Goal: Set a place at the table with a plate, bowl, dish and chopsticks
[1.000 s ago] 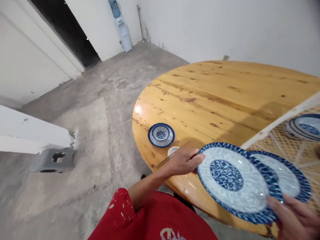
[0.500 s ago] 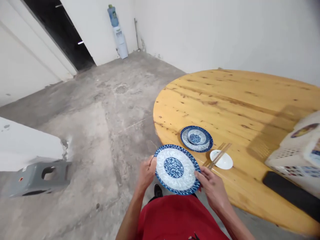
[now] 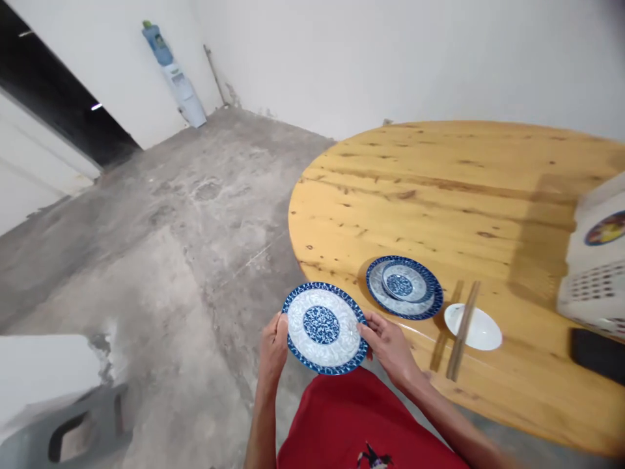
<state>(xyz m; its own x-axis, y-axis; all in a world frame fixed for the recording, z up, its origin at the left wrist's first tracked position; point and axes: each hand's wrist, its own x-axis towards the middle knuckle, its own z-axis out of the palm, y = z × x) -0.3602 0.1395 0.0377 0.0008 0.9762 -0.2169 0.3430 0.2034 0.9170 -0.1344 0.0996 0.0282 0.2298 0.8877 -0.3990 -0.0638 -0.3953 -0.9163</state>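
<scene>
A blue-and-white patterned plate point(image 3: 344, 316) is held level in front of my red shirt, just off the table's edge. My left hand point(image 3: 274, 342) grips its left rim, thumb on top. On the right rim, my right hand point(image 3: 388, 342) is closed with its thumb over the edge; its other fingers are partly hidden beneath. On the table, to the right, lies a second blue-rimmed plate point(image 3: 377, 286) with a small matching bowl point(image 3: 401, 283) on it. Beside that is a white oval dish point(image 3: 486, 332), and a pair of chopsticks point(image 3: 461, 339) rests across its left side.
The round wooden table point(image 3: 390, 189) fills the right side. On it stand a white perforated basket point(image 3: 598, 273) and a black object point(image 3: 598, 355). A grey stool point(image 3: 102, 417) is at lower left. A water dispenser point(image 3: 185, 94) stands by the far wall.
My view has swung right, so the table items appear farther right of the plate. Both hands keep hold of the plate, which sits farther from the chopsticks and dish.
</scene>
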